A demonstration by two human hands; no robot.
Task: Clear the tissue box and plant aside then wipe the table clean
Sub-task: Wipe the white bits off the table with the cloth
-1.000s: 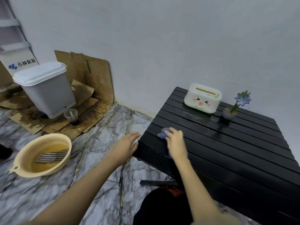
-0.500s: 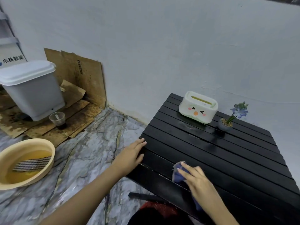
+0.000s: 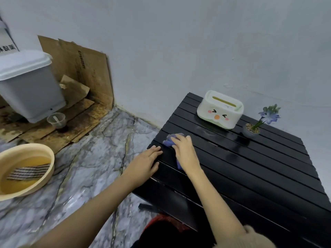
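Note:
A black slatted table (image 3: 250,169) fills the right side. At its far edge stand a white tissue box (image 3: 220,109) with a cartoon face and, to its right, a small potted plant (image 3: 253,128) with a blue flower. My right hand (image 3: 185,152) presses a blue cloth (image 3: 171,140) flat on the table near its left side; the cloth shows past my fingertips and under my palm. My left hand (image 3: 145,165) lies flat on the table's left edge, fingers together, holding nothing.
On the marble floor to the left sits a yellow basin (image 3: 23,169) with water and a striped rag. Behind it stand a grey lidded bin (image 3: 28,86), a plastic cup (image 3: 56,120) and stained cardboard (image 3: 78,72) against the wall.
My right hand has slid the blue cloth from the near edge of the table back toward the far left part. My left hand has stayed on the table's left edge.

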